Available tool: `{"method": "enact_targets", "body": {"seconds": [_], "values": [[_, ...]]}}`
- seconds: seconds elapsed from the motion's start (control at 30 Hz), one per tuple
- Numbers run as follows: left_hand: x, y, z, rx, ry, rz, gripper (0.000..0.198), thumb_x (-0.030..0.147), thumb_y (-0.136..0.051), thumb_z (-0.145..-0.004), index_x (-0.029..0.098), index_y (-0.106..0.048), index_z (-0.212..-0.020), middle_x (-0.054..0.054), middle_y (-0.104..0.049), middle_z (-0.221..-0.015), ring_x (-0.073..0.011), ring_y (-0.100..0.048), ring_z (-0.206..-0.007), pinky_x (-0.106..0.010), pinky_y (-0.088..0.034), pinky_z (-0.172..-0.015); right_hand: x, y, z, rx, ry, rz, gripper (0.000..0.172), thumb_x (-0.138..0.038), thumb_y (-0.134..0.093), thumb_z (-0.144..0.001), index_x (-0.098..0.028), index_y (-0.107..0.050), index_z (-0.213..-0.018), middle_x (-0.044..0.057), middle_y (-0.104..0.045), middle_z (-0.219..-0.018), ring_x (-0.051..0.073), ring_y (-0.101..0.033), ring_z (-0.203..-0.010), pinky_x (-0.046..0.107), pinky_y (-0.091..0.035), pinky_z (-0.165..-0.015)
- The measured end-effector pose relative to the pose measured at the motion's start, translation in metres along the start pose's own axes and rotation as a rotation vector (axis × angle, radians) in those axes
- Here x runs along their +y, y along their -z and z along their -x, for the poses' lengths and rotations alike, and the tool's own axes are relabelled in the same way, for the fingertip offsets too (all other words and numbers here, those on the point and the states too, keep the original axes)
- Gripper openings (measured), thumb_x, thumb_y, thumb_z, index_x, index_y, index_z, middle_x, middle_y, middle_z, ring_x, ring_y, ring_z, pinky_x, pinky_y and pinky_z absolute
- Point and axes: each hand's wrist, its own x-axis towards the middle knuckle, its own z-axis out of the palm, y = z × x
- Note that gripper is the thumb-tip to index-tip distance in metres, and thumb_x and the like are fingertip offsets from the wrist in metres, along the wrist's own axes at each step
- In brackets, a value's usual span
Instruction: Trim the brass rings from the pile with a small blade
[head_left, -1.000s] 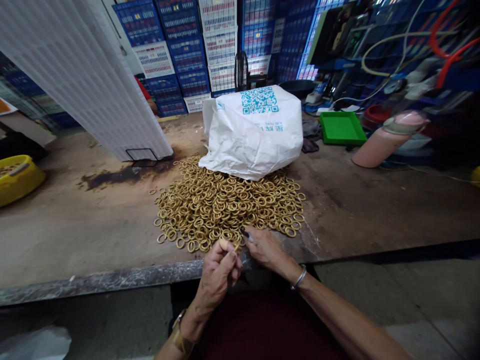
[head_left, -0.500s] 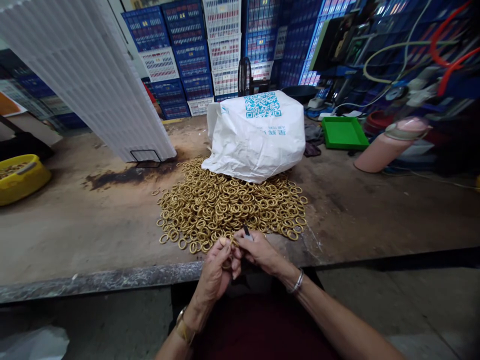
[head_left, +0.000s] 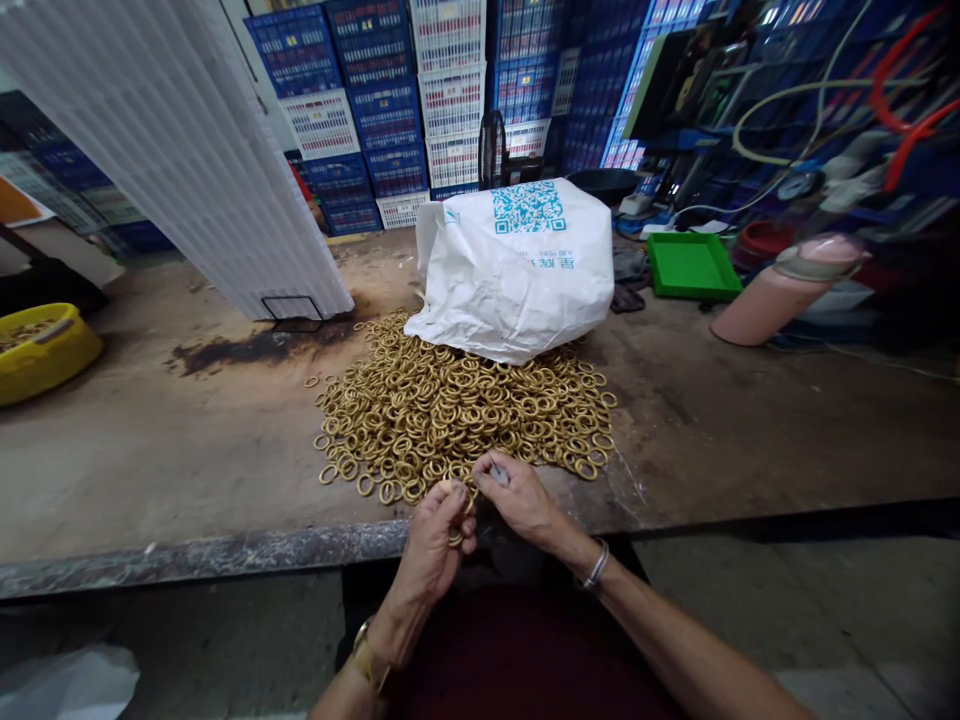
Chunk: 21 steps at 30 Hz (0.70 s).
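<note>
A wide heap of brass-coloured rings [head_left: 457, 410] lies on the brown worktop, partly under a white sack [head_left: 517, 280] with blue print. At the front edge of the heap, my left hand [head_left: 437, 540] is closed on brass rings, one at the fingertips and another lower against the fingers. Just to its right, my right hand [head_left: 521, 500] is closed around a small grey tool [head_left: 499, 474], whose exact kind I cannot make out. The two hands are close together, with a small gap between their fingertips.
A yellow basin [head_left: 49, 355] stands at the far left of the worktop [head_left: 187, 450]. White corrugated sheets [head_left: 202, 160] lean behind the heap's left side. Toward the right are a green tray [head_left: 691, 266] and a pink bottle [head_left: 780, 295]. Stacked crates [head_left: 382, 110] fill the back.
My right hand has drawn slightly away from my left, opening a gap between the fingertips. The tool's dark end, which stuck up before, is now mostly out of sight.
</note>
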Motion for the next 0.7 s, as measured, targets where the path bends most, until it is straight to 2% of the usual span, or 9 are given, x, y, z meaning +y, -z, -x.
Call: {"method": "enact_targets", "body": {"seconds": [0.1, 0.23, 0.33, 0.5, 0.7], "values": [[0.002, -0.002, 0.0, -0.022, 0.028, 0.027, 0.029, 0.035, -0.067, -0.067, 0.016, -0.044, -0.07, 0.006, -0.044, -0.057, -0.0032, -0.039, -0.042, -0.015, -0.025, -0.038, 0.002, -0.001, -0.001, 0.003, 0.012, 0.013, 0.013, -0.026, -0.047, -0.075, -0.017, -0.053, -0.068, -0.005, -0.043, -0.055, 0.008, -0.037, -0.052, 0.019, -0.032, -0.05], [0.005, -0.002, -0.004, 0.037, 0.134, 0.142, 0.027, 0.028, -0.069, -0.064, 0.015, -0.045, -0.069, 0.005, -0.045, -0.054, -0.0013, -0.033, -0.039, -0.014, -0.021, -0.037, 0.008, -0.001, -0.002, 0.065, -0.023, 0.038, 0.015, -0.03, -0.046, -0.076, -0.017, -0.055, -0.074, -0.005, -0.044, -0.055, 0.008, -0.038, -0.051, 0.019, -0.032, -0.049], [0.006, 0.0, -0.007, 0.069, 0.218, 0.247, 0.021, 0.022, -0.064, -0.068, 0.013, -0.045, -0.069, 0.003, -0.047, -0.055, 0.0007, -0.027, -0.037, -0.012, -0.018, -0.036, 0.01, 0.001, 0.0, 0.091, -0.06, 0.01, 0.017, -0.031, -0.047, -0.076, -0.017, -0.055, -0.082, -0.005, -0.044, -0.056, 0.008, -0.038, -0.051, 0.019, -0.033, -0.048], [0.004, -0.001, -0.008, 0.055, 0.254, 0.314, 0.014, 0.017, -0.061, -0.071, 0.012, -0.048, -0.072, 0.004, -0.045, -0.054, 0.0008, -0.027, -0.036, -0.011, -0.018, -0.035, 0.01, 0.001, 0.005, 0.007, -0.01, 0.009, 0.017, -0.029, -0.052, -0.074, -0.017, -0.055, -0.085, -0.005, -0.047, -0.061, 0.008, -0.039, -0.053, 0.018, -0.035, -0.051], [0.003, 0.001, -0.007, 0.007, 0.296, 0.264, 0.015, 0.018, -0.062, -0.071, 0.011, -0.048, -0.072, 0.004, -0.044, -0.054, 0.0008, -0.026, -0.036, -0.011, -0.018, -0.035, 0.008, 0.001, 0.005, -0.113, 0.004, -0.067, 0.014, -0.028, -0.051, -0.075, -0.017, -0.057, -0.083, -0.004, -0.052, -0.063, 0.008, -0.044, -0.058, 0.019, -0.037, -0.055]]}}
